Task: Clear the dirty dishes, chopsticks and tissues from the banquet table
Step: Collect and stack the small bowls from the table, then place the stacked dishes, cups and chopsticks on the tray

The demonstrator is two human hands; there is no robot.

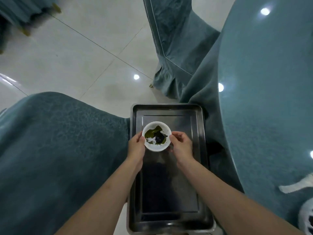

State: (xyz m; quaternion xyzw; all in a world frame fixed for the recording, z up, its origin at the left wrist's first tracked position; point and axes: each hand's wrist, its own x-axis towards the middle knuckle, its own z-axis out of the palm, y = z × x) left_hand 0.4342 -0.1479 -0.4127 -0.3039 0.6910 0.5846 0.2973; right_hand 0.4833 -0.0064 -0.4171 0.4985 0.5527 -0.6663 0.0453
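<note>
hands hold our small white bowl (156,136) over the dark metal tray (199,150): our left hand (136,146) grips one side, our right hand (182,145) the other. green and black leftovers sit inside, and the blue desk (271,99) is just beside us.

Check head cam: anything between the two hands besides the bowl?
No. In the head view only the white bowl with dark green leftovers sits between the left hand and right hand, above the metal tray.
</note>
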